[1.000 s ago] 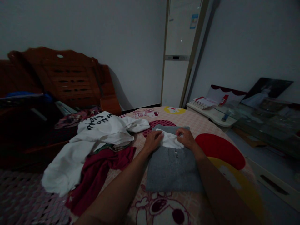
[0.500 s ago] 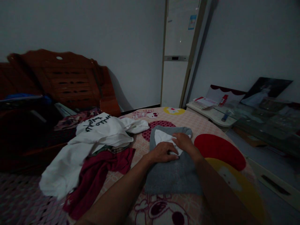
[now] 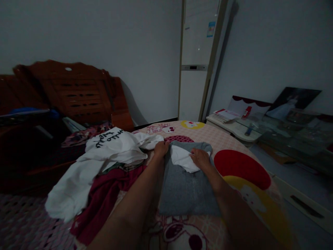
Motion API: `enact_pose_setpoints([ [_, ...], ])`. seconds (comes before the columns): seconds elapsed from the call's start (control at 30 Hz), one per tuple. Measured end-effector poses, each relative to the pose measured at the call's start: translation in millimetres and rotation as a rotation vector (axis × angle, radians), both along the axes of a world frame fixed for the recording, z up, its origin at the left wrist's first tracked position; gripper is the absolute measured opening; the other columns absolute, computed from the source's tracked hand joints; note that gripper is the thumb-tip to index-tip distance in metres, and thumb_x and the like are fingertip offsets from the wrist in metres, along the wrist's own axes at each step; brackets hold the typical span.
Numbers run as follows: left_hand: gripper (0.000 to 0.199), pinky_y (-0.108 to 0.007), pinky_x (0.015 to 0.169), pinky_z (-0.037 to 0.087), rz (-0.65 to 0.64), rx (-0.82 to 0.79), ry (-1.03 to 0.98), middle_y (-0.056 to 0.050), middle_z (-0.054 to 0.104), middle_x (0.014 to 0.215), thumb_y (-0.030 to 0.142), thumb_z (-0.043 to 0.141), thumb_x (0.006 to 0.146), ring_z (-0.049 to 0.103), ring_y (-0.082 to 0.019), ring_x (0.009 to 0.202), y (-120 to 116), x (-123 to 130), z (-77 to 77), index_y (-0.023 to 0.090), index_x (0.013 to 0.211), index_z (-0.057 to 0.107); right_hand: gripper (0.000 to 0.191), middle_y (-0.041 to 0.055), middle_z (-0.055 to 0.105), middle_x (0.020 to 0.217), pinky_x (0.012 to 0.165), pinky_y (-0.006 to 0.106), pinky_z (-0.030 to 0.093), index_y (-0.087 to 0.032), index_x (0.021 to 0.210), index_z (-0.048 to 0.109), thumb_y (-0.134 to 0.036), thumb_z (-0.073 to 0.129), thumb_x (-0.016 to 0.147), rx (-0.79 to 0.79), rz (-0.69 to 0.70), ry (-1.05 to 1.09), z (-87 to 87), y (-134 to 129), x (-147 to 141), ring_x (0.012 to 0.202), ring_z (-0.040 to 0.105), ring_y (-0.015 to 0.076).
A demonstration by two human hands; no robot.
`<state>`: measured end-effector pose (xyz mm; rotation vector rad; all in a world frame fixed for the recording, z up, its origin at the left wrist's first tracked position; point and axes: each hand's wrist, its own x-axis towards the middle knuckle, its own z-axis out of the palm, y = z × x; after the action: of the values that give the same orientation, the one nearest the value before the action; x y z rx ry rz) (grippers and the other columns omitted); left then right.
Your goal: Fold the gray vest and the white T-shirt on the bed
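Note:
A grey folded garment [image 3: 189, 194] lies flat on the round table's patterned cover [image 3: 221, 137]. On its upper part rests a white cloth piece [image 3: 183, 160]. My right hand [image 3: 200, 158] is closed on the right side of the white piece, fingers pinched. At the grey garment's upper left edge, my left hand [image 3: 161, 148] has its fingers together; what they grip, if anything, is too small to make out. Left of it lie a white garment with black lettering [image 3: 114, 149] and a dark red garment [image 3: 104, 194].
A wooden chair [image 3: 78, 90] with cloths on it stands at the left. Behind the table is a tall white cabinet-like appliance [image 3: 194, 86]. At the right, a side table [image 3: 234, 130] holds papers, beside a glass-topped stand [image 3: 288, 139] and a picture [image 3: 293, 102].
My left hand has moved up and left, off the white piece to the grey garment's edge. My right hand stays near the same spot. More of the white piece shows.

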<state>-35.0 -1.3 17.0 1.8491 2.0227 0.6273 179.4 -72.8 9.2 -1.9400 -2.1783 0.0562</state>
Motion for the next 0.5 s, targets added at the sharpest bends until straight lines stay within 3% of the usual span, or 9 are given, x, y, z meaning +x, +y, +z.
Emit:
enact_pose_setpoints([
  [0.1, 0.043, -0.034, 0.082, 0.047, 0.023, -0.062, -0.018, -0.023, 0.069, 0.112, 0.044, 0.048, 0.089, 0.064, -0.032, 0.106, 10, 6, 2.6, 0.009, 0.097, 0.072, 0.025, 0.0101, 0.071, 0.108, 0.082, 0.029, 0.041, -0.019, 0.111, 0.063, -0.033, 0.049, 0.095, 0.002, 0.004, -0.007, -1.5, 1, 0, 0.104, 0.064, 0.0221],
  [0.23, 0.033, -0.03, 0.072, 0.047, 0.044, -0.117, -0.082, -0.016, 0.073, 0.103, 0.041, 0.056, 0.084, 0.068, -0.028, 0.095, 15, 12, -0.9, 0.014, 0.094, 0.071, 0.025, 0.0102, 0.071, 0.107, 0.083, 0.029, 0.043, -0.02, 0.108, 0.064, -0.033, 0.048, 0.095, 0.0, 0.003, -0.04, -3.9, 3, 0, 0.104, 0.064, 0.0226],
  [0.37, 0.022, -0.026, 0.071, 0.046, 0.056, -0.038, -0.171, -0.01, 0.073, 0.102, 0.032, 0.064, 0.078, 0.067, -0.023, 0.094, 18, 17, -6.0, 0.017, 0.093, 0.068, 0.026, 0.0101, 0.071, 0.11, 0.083, 0.03, 0.043, -0.021, 0.109, 0.064, -0.034, 0.047, 0.095, 0.001, 0.015, -0.067, -5.4, 5, 0, 0.105, 0.064, 0.0234],
  [0.5, 0.026, -0.026, 0.077, 0.046, 0.082, 0.066, -0.107, -0.007, 0.073, 0.105, 0.025, 0.069, 0.072, 0.066, -0.022, 0.098, 20, 21, -7.5, 0.02, 0.097, 0.065, 0.028, 0.0103, 0.07, 0.111, 0.083, 0.029, 0.044, -0.02, 0.112, 0.063, -0.034, 0.044, 0.097, -0.012, 0.012, -0.094, -3.3, 3, -1, 0.105, 0.064, 0.0227],
])
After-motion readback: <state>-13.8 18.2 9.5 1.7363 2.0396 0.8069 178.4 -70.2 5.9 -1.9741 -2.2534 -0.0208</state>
